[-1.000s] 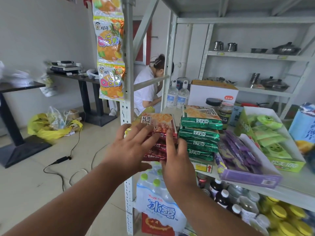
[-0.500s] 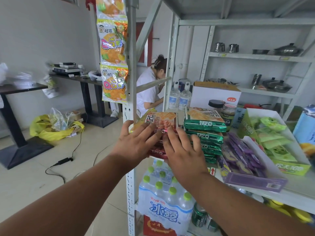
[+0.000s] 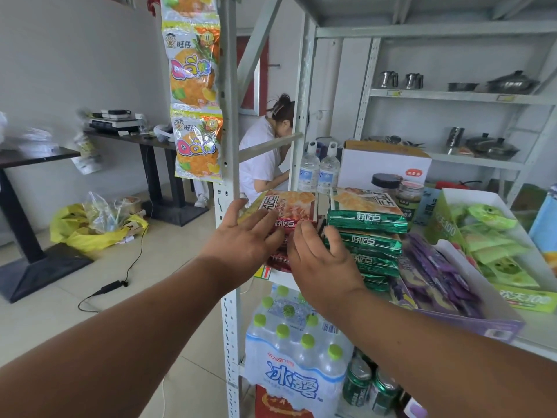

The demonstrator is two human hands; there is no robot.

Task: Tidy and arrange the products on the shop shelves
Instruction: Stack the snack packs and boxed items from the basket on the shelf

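A stack of red biscuit packets (image 3: 289,208) lies at the left end of the metal shelf (image 3: 536,336). My left hand (image 3: 244,245) presses flat against the stack's front left side with straight fingers. My right hand (image 3: 322,267) rests with spread fingers on the stack's front right, where it meets a stack of green biscuit packets (image 3: 367,218). Both hands cover the lower red packets.
A purple box of purple sachets (image 3: 437,276) and a green box of green packets (image 3: 494,245) sit to the right. Water bottles (image 3: 319,170), jars and a white carton (image 3: 382,167) stand behind. A bottled-water pack (image 3: 295,357) and cans lie below. Hanging snack bags (image 3: 196,95) border the upright. A person crouches behind.
Both hands have shifted slightly up and forward against the red stack, the right hand spreading toward the green stack. The camera has moved closer to the shelf.
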